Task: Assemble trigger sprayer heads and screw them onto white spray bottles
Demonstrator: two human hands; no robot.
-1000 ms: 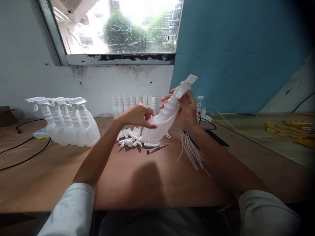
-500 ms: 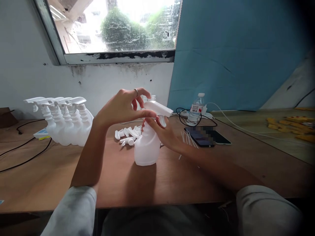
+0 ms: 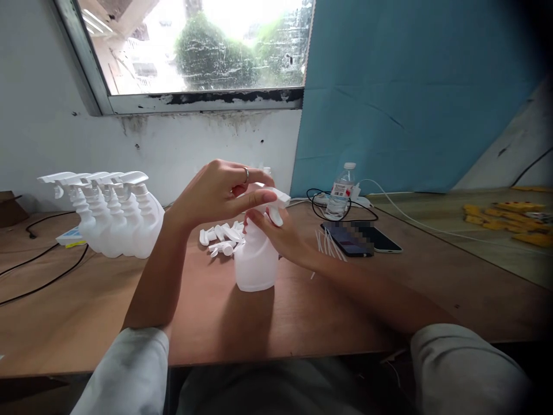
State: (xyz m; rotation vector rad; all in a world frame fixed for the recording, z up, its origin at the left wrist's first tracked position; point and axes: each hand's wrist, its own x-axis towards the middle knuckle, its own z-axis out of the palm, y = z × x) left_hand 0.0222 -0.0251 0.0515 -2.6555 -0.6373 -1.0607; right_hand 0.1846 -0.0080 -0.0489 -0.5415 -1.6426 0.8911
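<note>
Our left hand [image 3: 222, 193] grips the spray head [image 3: 283, 199] while our right hand [image 3: 287, 239] clasps the bottle [image 3: 256, 268] near its neck, upright on the table [image 3: 203, 328]; we should probably steady the bottle firmly and guide the head evenly.

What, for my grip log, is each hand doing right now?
Left hand: gripping the white spray head.
Right hand: closed around the bottle near its top.
</note>
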